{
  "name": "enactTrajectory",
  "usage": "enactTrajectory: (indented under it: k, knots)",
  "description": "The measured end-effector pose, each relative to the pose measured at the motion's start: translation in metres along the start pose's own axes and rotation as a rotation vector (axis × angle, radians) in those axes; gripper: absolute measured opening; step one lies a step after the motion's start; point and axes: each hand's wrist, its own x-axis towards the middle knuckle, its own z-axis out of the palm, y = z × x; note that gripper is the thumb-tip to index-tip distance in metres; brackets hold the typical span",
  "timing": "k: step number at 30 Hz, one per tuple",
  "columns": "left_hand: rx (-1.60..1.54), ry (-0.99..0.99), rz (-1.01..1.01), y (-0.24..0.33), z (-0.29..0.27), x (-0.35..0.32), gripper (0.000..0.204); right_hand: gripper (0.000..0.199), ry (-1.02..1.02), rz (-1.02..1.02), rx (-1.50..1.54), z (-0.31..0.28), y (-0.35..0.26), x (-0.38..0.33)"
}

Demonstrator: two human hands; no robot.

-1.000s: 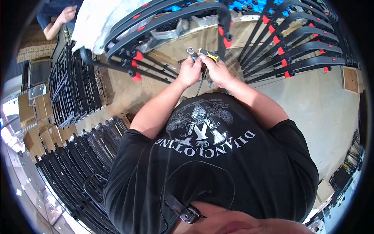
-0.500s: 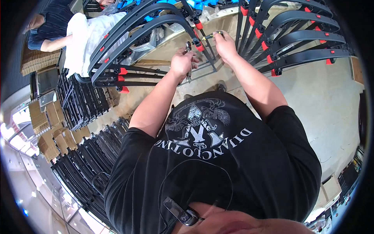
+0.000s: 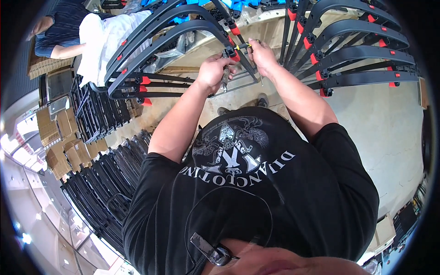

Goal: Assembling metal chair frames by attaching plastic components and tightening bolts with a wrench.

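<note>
My left hand (image 3: 212,72) is closed around a silver metal wrench-like tool (image 3: 224,79), whose upper end lies beside the joint of a curved black frame (image 3: 178,33). A red clip (image 3: 235,57) sits on that joint. Across from it, my right hand (image 3: 263,57) grips a slim yellow-and-black tool (image 3: 242,46), its kind unclear. The tool points left, with its tip at the frame's joint. A thin rod (image 3: 261,81) shows below my right hand. My fingers partly hide both tools.
More black frames with red clips (image 3: 366,59) stand in a row on the right. Blue parts (image 3: 233,6) lie on the table at the back. At the far left a person (image 3: 64,27) works beside white plastic wrap (image 3: 98,46). Black frames (image 3: 98,197) and cardboard boxes (image 3: 68,156) are stacked left.
My right hand has shifted slightly left and down, bringing the yellow-and-black tool to the frame's joint. My left hand has moved slightly, its silver tool still held.
</note>
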Motion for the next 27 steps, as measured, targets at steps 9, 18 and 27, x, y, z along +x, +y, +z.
enactTrajectory:
  k: [9,18,27]
  knots:
    - [0.077,-0.011,-0.075,-0.002,0.001,0.007,0.024,0.042,-0.098,-0.356,-0.290,-0.020,-0.016,0.003]
    - [0.471,0.049,-0.013,-0.047,0.010,0.021,0.028,0.042,-0.219,0.115,-0.413,-0.023,-0.042,0.007]
    - [1.357,0.171,0.322,-0.053,-0.013,0.025,0.031,0.043,-0.201,0.404,-0.477,-0.002,-0.066,-0.022]
